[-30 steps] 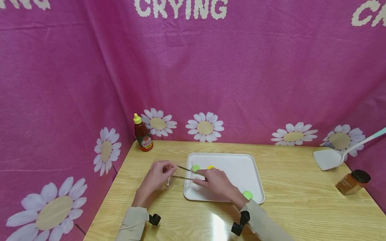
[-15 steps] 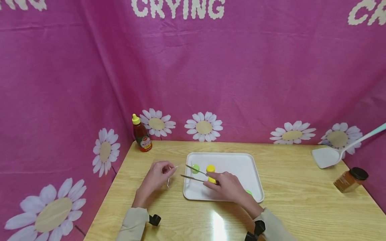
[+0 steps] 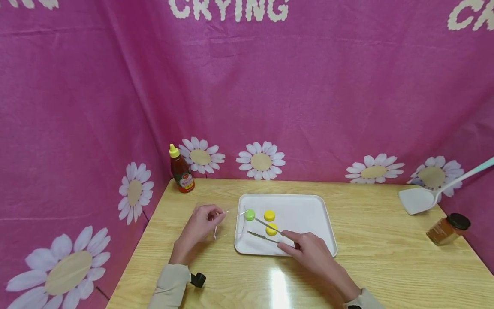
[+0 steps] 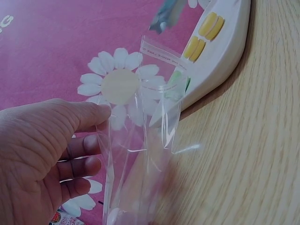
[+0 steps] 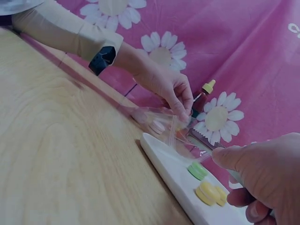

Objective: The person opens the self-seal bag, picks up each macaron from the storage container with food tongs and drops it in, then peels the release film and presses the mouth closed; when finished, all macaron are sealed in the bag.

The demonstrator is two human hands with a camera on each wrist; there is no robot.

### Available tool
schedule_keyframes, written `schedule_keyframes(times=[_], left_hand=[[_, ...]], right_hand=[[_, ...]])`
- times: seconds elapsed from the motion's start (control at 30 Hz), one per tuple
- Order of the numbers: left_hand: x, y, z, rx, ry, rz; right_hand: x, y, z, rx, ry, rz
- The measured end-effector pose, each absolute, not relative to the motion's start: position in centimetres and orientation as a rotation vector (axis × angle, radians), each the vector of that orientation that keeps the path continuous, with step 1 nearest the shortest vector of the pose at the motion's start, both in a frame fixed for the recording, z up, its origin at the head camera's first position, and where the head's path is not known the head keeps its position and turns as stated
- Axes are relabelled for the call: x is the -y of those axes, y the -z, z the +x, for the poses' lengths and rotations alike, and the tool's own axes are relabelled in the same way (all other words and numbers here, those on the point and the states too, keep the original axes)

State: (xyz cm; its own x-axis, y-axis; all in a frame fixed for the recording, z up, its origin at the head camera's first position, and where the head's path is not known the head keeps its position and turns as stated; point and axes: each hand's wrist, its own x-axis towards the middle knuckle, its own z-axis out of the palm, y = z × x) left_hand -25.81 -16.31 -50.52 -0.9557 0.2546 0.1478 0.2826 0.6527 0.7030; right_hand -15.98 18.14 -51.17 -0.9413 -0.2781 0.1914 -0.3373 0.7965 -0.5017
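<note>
My left hand [image 3: 202, 221] pinches the edge of a clear plastic bag [image 4: 136, 154] between thumb and fingers, left of the white tray [image 3: 297, 198]. Inside the bag, pale round shapes [image 5: 157, 126] show dimly. Metal tongs [image 3: 263, 237] with serrated tips are gripped in my right hand [image 3: 312, 251] above the tray; their arms are spread with nothing between the tips. A green macaron [image 3: 250, 214] lies at the tray's left side, overlapped by the bag's mouth in the head view. Beside it are two yellow macarons, one at the back [image 3: 269, 215] and one [image 3: 272, 230] partly under the tongs.
A sauce bottle [image 3: 182, 174] with a yellow cap stands at the table's back left corner. On the right are a white spatula [image 3: 418, 201] and a jar [image 3: 445, 231] with a black lid. Pink flowered cloth [image 3: 308, 107] hangs behind the wooden table [image 3: 370, 240].
My right hand has drawn the tongs rightward, away from the bag and back over the tray. The green macaron at the front right is now hidden by that hand. My left hand stays put.
</note>
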Motion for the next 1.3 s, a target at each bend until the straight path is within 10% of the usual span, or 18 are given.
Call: schedule_keyframes(times=[1.3], left_hand=[[15.8,51.0,-25.6,2.845,1.195,-0.44]], right_hand=[[-27.6,52.5,-7.8,3.08,-0.926,-0.175]])
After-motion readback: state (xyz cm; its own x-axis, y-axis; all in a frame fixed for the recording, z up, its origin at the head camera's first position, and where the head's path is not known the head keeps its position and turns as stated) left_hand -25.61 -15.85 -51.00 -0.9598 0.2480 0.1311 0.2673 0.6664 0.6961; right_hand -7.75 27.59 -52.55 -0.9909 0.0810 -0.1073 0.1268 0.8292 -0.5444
